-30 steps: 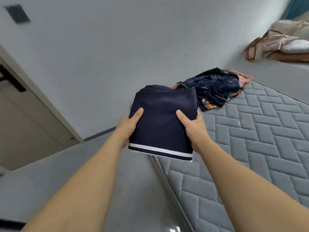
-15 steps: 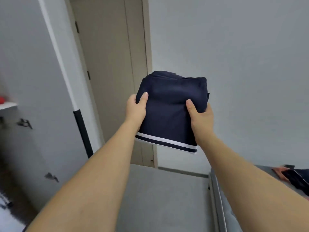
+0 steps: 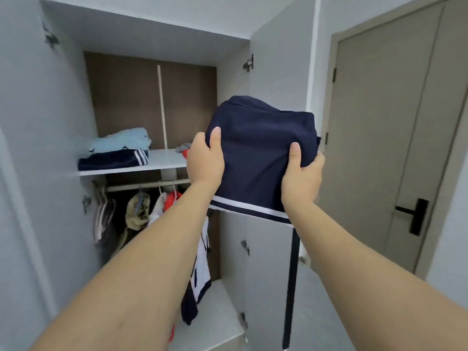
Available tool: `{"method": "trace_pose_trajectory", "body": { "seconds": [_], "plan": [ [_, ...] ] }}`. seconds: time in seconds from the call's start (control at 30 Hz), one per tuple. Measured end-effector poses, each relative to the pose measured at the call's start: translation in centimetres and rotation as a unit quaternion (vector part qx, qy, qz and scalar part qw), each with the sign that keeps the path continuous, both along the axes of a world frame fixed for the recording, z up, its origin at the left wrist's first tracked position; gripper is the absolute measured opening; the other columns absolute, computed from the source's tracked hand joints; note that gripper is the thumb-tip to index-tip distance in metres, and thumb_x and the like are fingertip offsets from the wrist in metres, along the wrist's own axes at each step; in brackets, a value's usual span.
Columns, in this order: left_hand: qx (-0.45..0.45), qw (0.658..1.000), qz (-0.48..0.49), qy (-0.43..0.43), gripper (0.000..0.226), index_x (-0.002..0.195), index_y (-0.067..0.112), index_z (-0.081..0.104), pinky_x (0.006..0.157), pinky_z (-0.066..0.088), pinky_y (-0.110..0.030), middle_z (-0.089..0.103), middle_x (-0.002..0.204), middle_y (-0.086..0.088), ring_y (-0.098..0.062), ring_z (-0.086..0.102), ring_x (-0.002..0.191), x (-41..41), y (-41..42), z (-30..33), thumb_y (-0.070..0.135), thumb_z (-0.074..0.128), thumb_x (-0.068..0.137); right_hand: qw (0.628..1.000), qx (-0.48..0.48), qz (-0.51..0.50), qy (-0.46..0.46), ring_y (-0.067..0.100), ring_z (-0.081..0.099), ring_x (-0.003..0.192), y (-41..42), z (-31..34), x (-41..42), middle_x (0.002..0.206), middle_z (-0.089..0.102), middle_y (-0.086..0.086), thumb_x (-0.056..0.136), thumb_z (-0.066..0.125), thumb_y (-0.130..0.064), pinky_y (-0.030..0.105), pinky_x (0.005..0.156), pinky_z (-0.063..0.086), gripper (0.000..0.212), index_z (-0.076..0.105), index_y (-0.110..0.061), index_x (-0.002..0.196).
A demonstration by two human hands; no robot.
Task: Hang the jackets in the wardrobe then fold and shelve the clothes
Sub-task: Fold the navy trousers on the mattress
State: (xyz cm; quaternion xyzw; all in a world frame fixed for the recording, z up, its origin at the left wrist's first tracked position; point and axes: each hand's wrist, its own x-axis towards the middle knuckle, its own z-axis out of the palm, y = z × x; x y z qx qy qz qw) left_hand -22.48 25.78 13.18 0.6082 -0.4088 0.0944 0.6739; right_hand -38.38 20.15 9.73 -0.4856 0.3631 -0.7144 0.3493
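Left hand (image 3: 205,158), right hand (image 3: 301,176): each grasping a side edge of folded navy garment (image 3: 260,158), thumbs on top | garment: held in air before wardrobe shelf (image 3: 162,160), soft, light, apt to unfold; support from beneath | shelf left end: folded stack (image 3: 116,152).

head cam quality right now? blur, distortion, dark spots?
Head view: wide-angle bowing bends the wardrobe panels and door; light is soft and even, no glare. The folded navy garment, left hand and right hand are fairly sharp. The hanging clothes under the shelf sit in shadow, slightly soft.
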Motion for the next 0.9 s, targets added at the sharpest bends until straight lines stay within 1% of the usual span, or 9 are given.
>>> {"method": "trace_pose_trajectory", "body": {
  "seconds": [0.1, 0.23, 0.37, 0.4, 0.47, 0.57, 0.73, 0.83, 0.9],
  "plan": [
    [-0.003, 0.997, 0.073, 0.011, 0.041, 0.085, 0.018, 0.049, 0.059, 0.032, -0.025, 0.050, 0.076, 0.010, -0.008, 0.048, 0.070, 5.8, 1.4, -0.3, 0.053, 0.037, 0.102, 0.997, -0.008, 0.072, 0.010, 0.007, 0.061, 0.098, 0.1, 0.4, 6.1, 0.114, 0.063, -0.018, 0.091, 0.051, -0.063, 0.028, 0.081, 0.047, 0.056, 0.045, -0.029, 0.135],
    [-0.004, 0.993, 0.114, 0.030, 0.040, 0.084, 0.018, 0.047, 0.058, 0.030, -0.020, 0.047, 0.076, 0.010, -0.008, 0.044, 0.067, 11.6, 1.2, -1.2, 0.052, 0.038, 0.102, 0.994, -0.012, 0.106, 0.034, 0.016, 0.061, 0.103, -1.4, 0.7, 12.5, 0.110, 0.063, -0.015, 0.092, 0.051, -0.061, 0.038, 0.092, 0.049, 0.052, 0.046, -0.026, 0.130],
    [-0.010, 0.996, -0.007, 0.083, 0.033, 0.076, 0.023, 0.048, 0.059, 0.037, -0.028, 0.051, 0.074, 0.008, -0.010, 0.049, 0.068, 17.4, -0.9, -1.4, 0.049, 0.047, 0.097, 0.993, -0.003, 0.118, 0.024, 0.016, 0.060, 0.098, -5.2, 1.4, 17.8, 0.107, 0.062, -0.016, 0.091, 0.052, -0.061, 0.037, 0.089, 0.047, 0.051, 0.048, -0.027, 0.129],
    [0.001, 0.993, -0.052, 0.102, 0.028, 0.080, 0.023, 0.052, 0.061, 0.040, -0.027, 0.057, 0.078, 0.009, -0.010, 0.055, 0.072, 19.0, -1.6, -1.3, 0.047, 0.051, 0.094, 0.993, -0.003, 0.119, 0.020, 0.014, 0.059, 0.095, -6.4, 1.6, 19.1, 0.104, 0.060, -0.018, 0.091, 0.052, -0.061, 0.036, 0.088, 0.046, 0.050, 0.048, -0.027, 0.128],
    [0.036, 0.978, -0.143, 0.145, 0.024, 0.102, 0.023, 0.059, 0.065, 0.047, -0.025, 0.068, 0.098, 0.009, -0.009, 0.066, 0.086, 22.0, -3.2, -1.0, 0.043, 0.058, 0.088, 0.993, -0.005, 0.115, 0.013, 0.011, 0.059, 0.092, -8.8, 2.3, 21.5, 0.102, 0.059, -0.020, 0.091, 0.053, -0.060, 0.033, 0.085, 0.045, 0.050, 0.049, -0.027, 0.128],
    [0.090, 0.954, -0.213, 0.190, 0.042, 0.122, 0.024, 0.051, 0.066, 0.049, -0.026, 0.067, 0.113, 0.007, -0.009, 0.067, 0.095, 25.9, -6.3, -0.5, 0.036, 0.062, 0.082, 0.994, -0.004, 0.109, 0.001, 0.004, 0.057, 0.087, -12.4, 3.6, 25.1, 0.097, 0.059, -0.023, 0.091, 0.053, -0.061, 0.031, 0.081, 0.041, 0.047, 0.049, -0.028, 0.125],
    [0.106, 0.956, -0.185, 0.202, 0.046, 0.121, 0.021, 0.050, 0.075, 0.058, -0.034, 0.067, 0.113, 0.000, -0.018, 0.069, 0.095, 30.5, -12.9, 1.3, 0.033, 0.063, 0.078, 0.992, 0.004, 0.117, -0.043, 0.009, 0.059, 0.090, -18.3, 6.0, 30.7, 0.098, 0.060, -0.022, 0.090, 0.053, -0.061, 0.029, 0.082, 0.041, 0.048, 0.048, -0.029, 0.125],
    [0.093, 0.965, -0.159, 0.186, 0.032, 0.119, 0.021, 0.049, 0.065, 0.059, -0.031, 0.064, 0.110, 0.001, -0.019, 0.067, 0.094, 32.3, -17.5, 3.1, 0.022, 0.059, 0.089, 0.987, 0.018, 0.137, -0.077, 0.017, 0.060, 0.094, -22.1, 7.6, 33.3, 0.098, 0.060, -0.016, 0.092, 0.054, -0.057, 0.034, 0.085, 0.045, 0.045, 0.048, -0.026, 0.125],
    [0.071, 0.984, -0.104, 0.124, 0.024, 0.112, 0.024, 0.048, 0.061, 0.053, -0.028, 0.062, 0.104, 0.003, -0.017, 0.063, 0.091, 33.5, -20.5, 4.9, 0.016, 0.055, 0.091, 0.979, 0.039, 0.174, -0.101, 0.019, 0.060, 0.097, -24.8, 9.1, 34.6, 0.098, 0.059, -0.013, 0.094, 0.055, -0.051, 0.034, 0.085, 0.046, 0.043, 0.047, -0.024, 0.126]
  ]
}}
